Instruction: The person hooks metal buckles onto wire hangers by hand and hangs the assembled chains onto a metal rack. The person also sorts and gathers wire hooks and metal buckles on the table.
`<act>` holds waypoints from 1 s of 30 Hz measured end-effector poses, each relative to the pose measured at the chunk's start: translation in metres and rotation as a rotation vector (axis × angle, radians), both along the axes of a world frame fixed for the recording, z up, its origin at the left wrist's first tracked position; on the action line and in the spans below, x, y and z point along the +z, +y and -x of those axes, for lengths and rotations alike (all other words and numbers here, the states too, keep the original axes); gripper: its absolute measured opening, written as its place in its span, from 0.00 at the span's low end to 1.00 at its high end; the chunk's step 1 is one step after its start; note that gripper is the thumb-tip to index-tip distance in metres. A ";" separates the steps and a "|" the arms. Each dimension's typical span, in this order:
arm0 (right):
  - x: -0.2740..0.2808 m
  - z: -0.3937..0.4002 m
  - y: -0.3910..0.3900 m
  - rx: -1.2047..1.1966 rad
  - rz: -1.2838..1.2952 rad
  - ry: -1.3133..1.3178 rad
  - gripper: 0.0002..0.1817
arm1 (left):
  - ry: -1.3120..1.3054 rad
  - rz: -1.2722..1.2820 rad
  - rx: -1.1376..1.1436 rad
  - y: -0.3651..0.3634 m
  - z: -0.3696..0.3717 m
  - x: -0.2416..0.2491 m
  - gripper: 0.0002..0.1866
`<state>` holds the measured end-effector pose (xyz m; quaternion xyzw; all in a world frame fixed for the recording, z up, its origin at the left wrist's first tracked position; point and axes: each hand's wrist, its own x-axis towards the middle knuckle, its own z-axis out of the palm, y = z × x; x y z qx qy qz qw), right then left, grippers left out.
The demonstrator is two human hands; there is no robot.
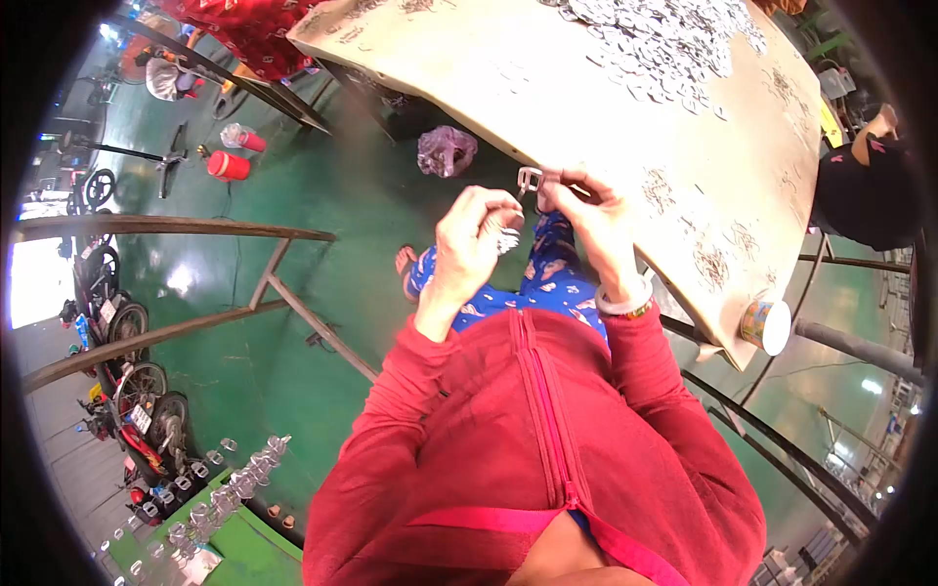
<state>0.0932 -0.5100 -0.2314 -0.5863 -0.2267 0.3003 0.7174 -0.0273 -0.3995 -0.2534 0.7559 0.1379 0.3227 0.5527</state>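
Note:
My left hand (469,244) is closed, with several small silvery metal pieces (508,239) showing at its curled fingers. Beside its fingertips is a metal buckle (530,180), pinched by my right hand (591,215) between thumb and fingers. Both hands are above my lap, close to the edge of the table (586,137). A heap of flat metal pieces (664,44) covers the table's far part. Small brown, thin pieces (711,264) lie in scattered piles nearer to my right arm.
A round tub (765,327) stands at the table's near right corner. Below the table edge hangs a purple plastic bag (447,151). Wooden rails (176,226) run at the left. A red container (229,165) is on the green floor. Another person (870,200) is at the right.

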 end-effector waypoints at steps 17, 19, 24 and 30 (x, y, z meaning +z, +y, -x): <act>0.006 -0.016 0.005 0.077 -0.067 0.136 0.10 | 0.096 -0.012 0.144 0.081 -0.083 -0.015 0.09; 0.002 -0.020 0.005 0.084 -0.053 0.100 0.09 | 0.133 -0.380 0.072 0.121 -0.141 -0.032 0.07; 0.008 -0.026 0.004 0.096 -0.066 0.069 0.08 | 0.337 -0.934 -0.138 0.170 -0.226 -0.077 0.06; 0.017 -0.022 0.009 0.085 -0.075 0.062 0.08 | 0.324 -1.033 -0.134 0.173 -0.223 -0.058 0.04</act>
